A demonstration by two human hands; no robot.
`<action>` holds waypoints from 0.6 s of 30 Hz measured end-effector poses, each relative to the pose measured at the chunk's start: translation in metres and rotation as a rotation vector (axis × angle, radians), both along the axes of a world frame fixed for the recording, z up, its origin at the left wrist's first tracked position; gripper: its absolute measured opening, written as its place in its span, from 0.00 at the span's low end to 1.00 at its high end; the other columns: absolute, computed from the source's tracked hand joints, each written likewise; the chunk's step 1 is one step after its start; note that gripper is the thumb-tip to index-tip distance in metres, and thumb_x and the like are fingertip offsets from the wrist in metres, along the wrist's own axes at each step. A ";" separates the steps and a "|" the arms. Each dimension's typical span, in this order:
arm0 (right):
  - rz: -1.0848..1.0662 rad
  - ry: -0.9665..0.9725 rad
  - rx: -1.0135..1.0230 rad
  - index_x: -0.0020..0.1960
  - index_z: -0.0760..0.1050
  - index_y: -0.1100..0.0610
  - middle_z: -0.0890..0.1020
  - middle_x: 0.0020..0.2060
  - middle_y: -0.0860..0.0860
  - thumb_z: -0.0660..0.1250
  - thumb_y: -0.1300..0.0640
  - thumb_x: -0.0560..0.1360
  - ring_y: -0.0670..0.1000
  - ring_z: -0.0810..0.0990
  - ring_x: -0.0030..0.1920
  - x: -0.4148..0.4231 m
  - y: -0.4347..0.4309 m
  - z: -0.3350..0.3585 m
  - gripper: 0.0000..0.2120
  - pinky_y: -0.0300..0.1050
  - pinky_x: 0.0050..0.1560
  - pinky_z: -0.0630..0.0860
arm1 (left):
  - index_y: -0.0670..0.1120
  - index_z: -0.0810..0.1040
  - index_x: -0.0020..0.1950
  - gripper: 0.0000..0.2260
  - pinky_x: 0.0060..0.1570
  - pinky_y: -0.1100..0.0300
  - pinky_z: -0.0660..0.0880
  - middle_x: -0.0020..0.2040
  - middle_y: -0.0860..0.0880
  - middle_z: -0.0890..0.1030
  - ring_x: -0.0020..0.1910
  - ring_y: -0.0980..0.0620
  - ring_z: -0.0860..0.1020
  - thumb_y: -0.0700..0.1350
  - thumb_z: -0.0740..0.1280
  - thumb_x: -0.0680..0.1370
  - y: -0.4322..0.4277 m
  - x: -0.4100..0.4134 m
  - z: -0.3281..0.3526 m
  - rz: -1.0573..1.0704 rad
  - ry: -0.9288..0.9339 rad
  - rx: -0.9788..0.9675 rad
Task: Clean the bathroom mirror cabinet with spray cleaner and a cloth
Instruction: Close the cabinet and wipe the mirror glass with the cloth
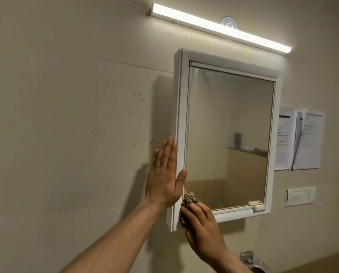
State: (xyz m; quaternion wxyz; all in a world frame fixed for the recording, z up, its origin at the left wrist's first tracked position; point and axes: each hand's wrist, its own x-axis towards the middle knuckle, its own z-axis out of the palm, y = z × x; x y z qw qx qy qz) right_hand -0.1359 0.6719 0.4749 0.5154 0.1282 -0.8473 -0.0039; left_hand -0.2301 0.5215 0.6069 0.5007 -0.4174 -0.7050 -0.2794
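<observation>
From the head view we see the white-framed mirror cabinet (226,134) on the beige wall (66,115), under a lit tube light (220,28). Our left hand (164,174) lies flat and open against the cabinet's left side, fingers straight, thumb on the front frame, holding nothing. Our right hand (201,223) presses a bunched, patterned cloth (189,200) against the frame's lower left corner, its grip closed over the cloth. Papers (298,138) hang on the right.

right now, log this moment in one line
left hand: flat on cabinet side | right hand: pressing cloth at lower-left frame corner
</observation>
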 end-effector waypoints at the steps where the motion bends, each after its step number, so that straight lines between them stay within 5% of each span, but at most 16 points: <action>1: 0.017 -0.003 0.012 0.70 0.76 0.58 0.75 0.69 0.52 0.66 0.57 0.78 0.57 0.73 0.69 0.003 0.000 0.007 0.21 0.58 0.64 0.76 | 0.41 0.48 0.84 0.32 0.81 0.48 0.47 0.85 0.46 0.45 0.84 0.48 0.46 0.57 0.48 0.85 -0.002 0.000 0.001 0.000 -0.006 0.002; 9: 0.125 0.361 -0.167 0.75 0.69 0.56 0.67 0.76 0.55 0.52 0.46 0.86 0.58 0.64 0.77 -0.007 -0.039 0.205 0.23 0.52 0.76 0.66 | 0.42 0.48 0.84 0.30 0.82 0.46 0.48 0.85 0.47 0.46 0.84 0.50 0.46 0.52 0.53 0.85 0.009 0.004 0.038 -0.092 -0.043 0.125; 13: 0.039 0.248 -0.088 0.81 0.62 0.52 0.56 0.82 0.51 0.53 0.48 0.84 0.54 0.48 0.83 -0.029 -0.056 0.317 0.26 0.59 0.80 0.55 | 0.46 0.47 0.85 0.30 0.82 0.45 0.49 0.85 0.49 0.47 0.83 0.54 0.44 0.51 0.56 0.86 0.024 0.011 0.089 -0.173 -0.166 0.336; 18: -0.037 0.221 -0.032 0.82 0.57 0.51 0.54 0.83 0.49 0.52 0.48 0.84 0.48 0.46 0.83 -0.041 -0.028 0.356 0.27 0.57 0.81 0.48 | 0.47 0.45 0.85 0.33 0.82 0.48 0.46 0.85 0.51 0.45 0.82 0.58 0.40 0.56 0.52 0.83 0.036 0.011 0.128 -0.198 -0.203 0.380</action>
